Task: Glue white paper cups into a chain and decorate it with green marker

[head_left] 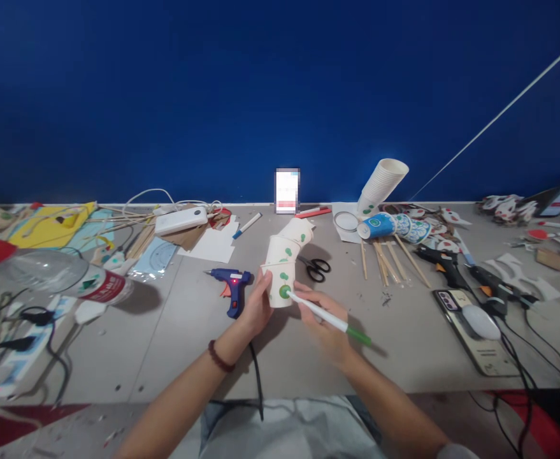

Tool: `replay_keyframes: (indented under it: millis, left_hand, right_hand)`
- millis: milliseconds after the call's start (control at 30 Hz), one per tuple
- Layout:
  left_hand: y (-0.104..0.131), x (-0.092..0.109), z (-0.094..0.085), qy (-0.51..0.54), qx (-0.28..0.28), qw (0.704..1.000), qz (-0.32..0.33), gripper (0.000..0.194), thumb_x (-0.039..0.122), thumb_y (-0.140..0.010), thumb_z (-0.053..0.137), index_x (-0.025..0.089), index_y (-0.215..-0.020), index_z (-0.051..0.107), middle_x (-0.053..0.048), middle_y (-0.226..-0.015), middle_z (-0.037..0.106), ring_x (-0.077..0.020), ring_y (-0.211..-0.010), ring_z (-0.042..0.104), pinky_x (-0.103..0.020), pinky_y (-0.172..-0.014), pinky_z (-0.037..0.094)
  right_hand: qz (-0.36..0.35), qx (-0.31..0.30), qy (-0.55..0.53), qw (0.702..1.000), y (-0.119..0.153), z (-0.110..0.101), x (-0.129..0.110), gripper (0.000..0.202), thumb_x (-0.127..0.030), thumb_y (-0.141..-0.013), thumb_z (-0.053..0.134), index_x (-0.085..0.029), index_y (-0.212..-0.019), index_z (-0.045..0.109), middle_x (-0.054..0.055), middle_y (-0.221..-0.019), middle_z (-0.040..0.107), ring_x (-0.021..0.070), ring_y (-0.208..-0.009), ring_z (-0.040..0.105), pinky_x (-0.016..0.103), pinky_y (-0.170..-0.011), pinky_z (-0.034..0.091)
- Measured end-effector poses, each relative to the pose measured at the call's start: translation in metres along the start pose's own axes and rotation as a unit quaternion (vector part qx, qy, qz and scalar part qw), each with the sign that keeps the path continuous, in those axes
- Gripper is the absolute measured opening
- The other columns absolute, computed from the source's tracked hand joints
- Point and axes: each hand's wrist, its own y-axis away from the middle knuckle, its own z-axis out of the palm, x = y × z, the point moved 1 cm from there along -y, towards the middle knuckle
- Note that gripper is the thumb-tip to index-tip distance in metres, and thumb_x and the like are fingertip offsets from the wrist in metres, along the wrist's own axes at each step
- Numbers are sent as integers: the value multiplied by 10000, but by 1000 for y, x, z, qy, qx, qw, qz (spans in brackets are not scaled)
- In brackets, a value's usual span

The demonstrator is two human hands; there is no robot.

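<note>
- Just beyond the table's near edge, the left hand (pixel 259 302) is closed around the nearest cup of a joined row of paper cups (pixel 280 252), thumb along its left side; the fingers beneath are mostly hidden.
- Beside it, the right hand (pixel 325 331) grasps a white marker (pixel 337 321) with a green end, its other end at the round green spot on that same nearest cup (whether it actually presses there, I cannot tell).
- The row itself, held over the middle of the table, should be very light, its paper walls thin and springy, likely to dent under a hard squeeze. A wide, gentle hold round the nearest cup looks sound, with the firmer rim or base a better place for any strong pinch.
- Farther up the row, the cups bend rightward where one meets the next. Those joints are probably the fragile part, so I would judge it unwise to lift by the far cup alone; any wet ink might also smear and feel slick.
- Left of the hands lies a blue glue gun (pixel 232 288), and to the right of the row black-handled scissors (pixel 316 269), both near it.
- At the back, a lit phone (pixel 287 190) stands by the blue wall (pixel 280 95), with a tall stack of cups (pixel 383 183) leaning to the right.
</note>
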Motion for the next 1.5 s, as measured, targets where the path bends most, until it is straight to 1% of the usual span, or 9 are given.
replay_keyframes:
  millis: [167,367,467,633,800,1000,1167,1333,1500]
  left_hand:
    - [0,0,-1,-5,-1,1000,-6,585,400,-794,710,228,-1324,532,-57,-1067,719,-226,-973,672,-338,-872,501]
    - [0,1,0,-7,12,1000,-8,559,401,-776,728,215,-1281,574,-65,-1077,716,-225,-955,675,-323,-829,516]
    - [0,1,0,0,15,1000,-10,536,391,-777,728,212,-1263,591,-73,-1096,714,-230,-955,674,-320,-803,519]
    - [0,1,0,5,14,1000,-13,528,385,-784,721,203,-1261,590,-78,-1098,714,-235,-964,671,-329,-831,507]
    - [1,3,3,9,9,1000,-12,517,379,-773,733,189,-1235,599,-69,-1027,723,-215,-900,678,-308,-801,514]
    - [1,4,4,17,11,1000,-16,507,375,-771,738,178,-1219,607,-64,-1013,728,-203,-888,682,-295,-793,522]
    - [1,3,1,14,13,1000,-20,483,362,-801,707,186,-1238,601,-69,-1023,729,-217,-886,690,-313,-800,522]
    - [0,3,0,12,14,1000,-15,508,385,-785,718,183,-1235,599,-65,-1017,727,-210,-876,688,-306,-790,523]
    - [1,3,0,6,9,1000,-17,558,394,-783,716,198,-1284,570,-65,-1057,721,-221,-920,686,-325,-836,515]
  right_hand:
    - [2,0,9,1000,0,0,-2,143,-211,-830,646,-257,-923,744,87,-1065,770,297,-1020,728,491,-902,602]
    - [0,6,-1,1000,-1,1,-3,115,-227,-834,650,-221,-906,740,126,-1043,771,315,-999,732,522,-884,604]
    - [1,9,-3,1000,-1,1,-2,115,-229,-836,652,-213,-914,735,117,-1046,772,296,-1002,733,488,-879,613]
    - [2,1,3,1000,0,-2,0,153,-195,-834,641,-262,-935,732,66,-1063,773,253,-1025,729,375,-880,612]
    - [-2,10,-4,1000,0,-2,2,137,-201,-825,636,-260,-902,732,61,-1024,780,268,-1006,734,412,-861,622]
    - [-17,15,-11,1000,-1,-1,3,177,-182,-805,637,-314,-879,731,56,-1021,780,274,-999,737,402,-834,636]
    - [-27,9,-11,1000,-2,-1,0,124,-190,-812,627,-267,-855,714,62,-974,786,301,-1006,735,468,-822,630]
    - [-33,1,-19,999,-2,-1,-1,95,-193,-834,610,-229,-843,697,71,-906,783,286,-1023,730,445,-851,614]
    - [-34,-6,-22,999,0,-1,4,95,-184,-835,620,-229,-862,700,59,-921,777,274,-1057,717,423,-879,602]
